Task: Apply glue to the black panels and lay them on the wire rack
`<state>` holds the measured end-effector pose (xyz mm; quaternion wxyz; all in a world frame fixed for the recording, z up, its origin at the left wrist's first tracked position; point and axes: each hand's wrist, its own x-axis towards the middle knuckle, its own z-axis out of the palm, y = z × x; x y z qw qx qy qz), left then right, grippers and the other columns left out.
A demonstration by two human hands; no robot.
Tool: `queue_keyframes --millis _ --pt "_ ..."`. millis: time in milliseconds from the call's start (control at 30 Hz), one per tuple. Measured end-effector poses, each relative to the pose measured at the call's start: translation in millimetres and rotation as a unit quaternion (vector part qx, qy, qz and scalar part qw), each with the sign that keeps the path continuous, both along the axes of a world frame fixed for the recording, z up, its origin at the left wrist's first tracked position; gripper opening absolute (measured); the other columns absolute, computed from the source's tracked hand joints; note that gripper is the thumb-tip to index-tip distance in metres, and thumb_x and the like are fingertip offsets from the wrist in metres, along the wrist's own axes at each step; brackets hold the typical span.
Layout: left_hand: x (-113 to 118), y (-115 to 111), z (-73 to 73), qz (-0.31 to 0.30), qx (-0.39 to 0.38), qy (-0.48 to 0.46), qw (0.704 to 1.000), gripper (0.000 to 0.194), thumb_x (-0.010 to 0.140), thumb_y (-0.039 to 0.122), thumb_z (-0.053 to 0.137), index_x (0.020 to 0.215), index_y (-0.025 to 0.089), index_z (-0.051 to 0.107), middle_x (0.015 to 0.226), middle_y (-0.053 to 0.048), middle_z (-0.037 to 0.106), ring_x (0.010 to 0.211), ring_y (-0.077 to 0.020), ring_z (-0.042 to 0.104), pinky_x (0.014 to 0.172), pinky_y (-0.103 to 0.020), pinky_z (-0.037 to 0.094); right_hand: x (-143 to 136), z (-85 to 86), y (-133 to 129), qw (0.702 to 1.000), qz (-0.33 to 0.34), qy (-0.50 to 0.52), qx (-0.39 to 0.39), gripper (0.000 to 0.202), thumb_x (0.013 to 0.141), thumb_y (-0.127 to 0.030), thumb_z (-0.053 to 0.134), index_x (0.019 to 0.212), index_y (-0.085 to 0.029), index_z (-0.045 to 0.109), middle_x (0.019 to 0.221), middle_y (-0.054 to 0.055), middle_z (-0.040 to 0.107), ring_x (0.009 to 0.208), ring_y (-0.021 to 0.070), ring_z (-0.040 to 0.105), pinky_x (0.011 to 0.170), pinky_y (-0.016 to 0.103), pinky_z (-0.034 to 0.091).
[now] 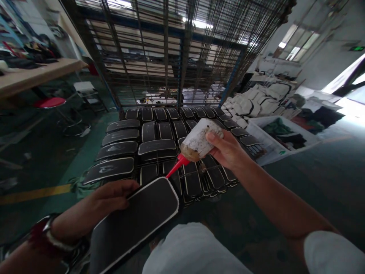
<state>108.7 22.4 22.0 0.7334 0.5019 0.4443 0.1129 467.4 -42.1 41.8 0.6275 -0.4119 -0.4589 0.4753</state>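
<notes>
My right hand [225, 148] grips a stained white squeeze bottle [201, 139], tilted down to the left. Its red nozzle [177, 164] meets the far edge of a dark rounded panel [142, 217]. A white line of what looks like glue runs along the panel's border. The panel's left edge is pinched in my left hand [114, 196], thumb on top and the other fingers partly hidden. Beyond both hands, several similar dark panels [156, 146] with pale outlines lie in rows and stacks.
A tall wire rack [179, 49] rises behind the panels. To the right are a white bin [273, 152] with cloth and a heap of white pieces [259, 101]. A red stool [51, 102], a folding chair [85, 88] and a table [37, 76] stand left.
</notes>
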Motion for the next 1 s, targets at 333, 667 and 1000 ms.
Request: queue_keyframes --millis 333,667,1000 --pt "6.5 5.0 8.1 -0.071 0.03 0.008 0.997 0.029 0.069 0.022 0.084 0.094 0.034 0.092 0.097 -0.002 0.091 0.08 -0.0311 0.084 0.07 -0.037 0.069 -3.3 -1.0 4.1 1.0 0.01 0.001 0.002 0.056 0.079 -0.061 0.101 0.101 -0.021 0.069 0.082 0.002 0.072 0.067 0.0193 0.071 0.049 0.026 0.063" --pt "5.6 8.2 4.5 -0.091 0.006 0.014 0.996 0.032 0.075 0.021 0.079 0.103 0.032 0.089 0.101 0.0 0.091 0.084 -0.0278 0.085 0.074 -0.036 0.069 -3.8 1.4 5.9 1.0 -0.001 -0.009 -0.013 0.062 0.071 -0.059 0.106 0.104 -0.022 0.068 0.084 0.0 0.07 0.068 0.0186 0.068 0.05 0.026 0.061" --pt "4.0 12.9 9.1 -0.055 0.048 0.025 0.997 0.022 0.069 0.023 0.086 0.09 0.03 0.09 0.089 -0.004 0.089 0.078 -0.0316 0.083 0.069 -0.037 0.069 0.4 -2.0 0.7 1.0 -0.004 -0.017 0.002 0.059 0.073 -0.054 0.105 0.114 -0.025 0.075 0.097 0.002 0.073 0.084 0.0208 0.067 0.073 0.032 0.062"
